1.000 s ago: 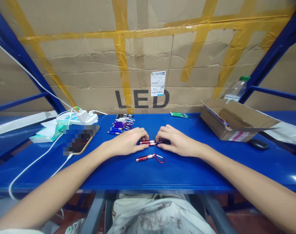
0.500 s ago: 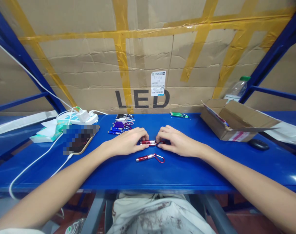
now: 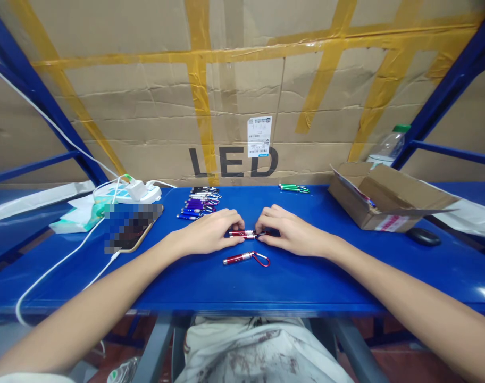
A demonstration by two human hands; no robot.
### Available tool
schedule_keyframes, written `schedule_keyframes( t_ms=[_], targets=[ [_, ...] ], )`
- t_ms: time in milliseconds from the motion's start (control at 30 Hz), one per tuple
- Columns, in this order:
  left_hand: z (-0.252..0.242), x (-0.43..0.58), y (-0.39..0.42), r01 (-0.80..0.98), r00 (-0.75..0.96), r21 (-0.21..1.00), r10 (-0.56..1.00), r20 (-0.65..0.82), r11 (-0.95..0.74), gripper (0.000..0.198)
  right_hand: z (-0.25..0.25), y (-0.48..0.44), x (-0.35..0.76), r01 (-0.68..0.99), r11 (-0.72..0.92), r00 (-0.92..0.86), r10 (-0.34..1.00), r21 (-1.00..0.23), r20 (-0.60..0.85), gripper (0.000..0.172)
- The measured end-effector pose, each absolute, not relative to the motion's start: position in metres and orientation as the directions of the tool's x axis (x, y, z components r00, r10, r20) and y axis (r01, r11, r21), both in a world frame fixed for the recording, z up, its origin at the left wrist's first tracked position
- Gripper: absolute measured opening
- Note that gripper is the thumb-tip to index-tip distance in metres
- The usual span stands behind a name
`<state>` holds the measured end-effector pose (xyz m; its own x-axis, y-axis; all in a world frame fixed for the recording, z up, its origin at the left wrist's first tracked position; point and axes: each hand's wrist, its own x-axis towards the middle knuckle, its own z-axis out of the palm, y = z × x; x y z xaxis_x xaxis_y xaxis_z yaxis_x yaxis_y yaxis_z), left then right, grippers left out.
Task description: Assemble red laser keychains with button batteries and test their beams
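Note:
A small red keychain flashlight [image 3: 243,233] lies on the blue table [image 3: 290,282] between my two hands. My left hand [image 3: 209,232] pinches its left end with curled fingers. My right hand [image 3: 290,232] grips its right end, where the clip is hidden under the fingers. A second red flashlight with a red carabiner [image 3: 245,259] lies loose just in front of both hands.
A row of purple, blue and black flashlights [image 3: 198,204] lies behind my left hand, green ones [image 3: 293,188] farther back. An open cardboard box [image 3: 386,198], a bottle [image 3: 387,144] and a black mouse [image 3: 423,236] are right. A phone [image 3: 131,227], power strip [image 3: 133,191] and white cable [image 3: 59,263] are left.

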<state>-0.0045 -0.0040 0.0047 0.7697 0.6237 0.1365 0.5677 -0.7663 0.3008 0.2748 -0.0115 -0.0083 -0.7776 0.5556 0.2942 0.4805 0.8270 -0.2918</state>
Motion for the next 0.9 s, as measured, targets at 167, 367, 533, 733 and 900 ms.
schedule_keyframes(
  t_ms=[167,367,533,733,900],
  targets=[
    [0.007,-0.004,-0.004,0.562,0.765,0.295,0.621,0.169,-0.773,0.021,-0.007,-0.011,0.275,0.483,0.825,-0.760,0.561,-0.292,0.327,0.009],
    [0.014,-0.004,-0.007,0.556,0.747,0.294,0.622,0.235,-0.778,0.021,-0.004,-0.018,0.271,0.444,0.825,-0.762,0.553,-0.350,0.337,0.013],
    [0.016,-0.004,-0.009,0.561,0.737,0.274,0.622,0.265,-0.781,0.017,-0.004,-0.027,0.262,0.387,0.824,-0.800,0.523,-0.414,0.294,0.018],
    [0.016,-0.003,-0.010,0.573,0.715,0.305,0.646,0.269,-0.761,0.002,-0.007,-0.030,0.257,0.397,0.815,-0.819,0.522,-0.422,0.238,0.015],
    [0.013,-0.002,-0.009,0.575,0.703,0.333,0.660,0.266,-0.747,0.010,-0.008,-0.031,0.257,0.368,0.825,-0.834,0.497,-0.429,0.241,0.015]
  ],
)
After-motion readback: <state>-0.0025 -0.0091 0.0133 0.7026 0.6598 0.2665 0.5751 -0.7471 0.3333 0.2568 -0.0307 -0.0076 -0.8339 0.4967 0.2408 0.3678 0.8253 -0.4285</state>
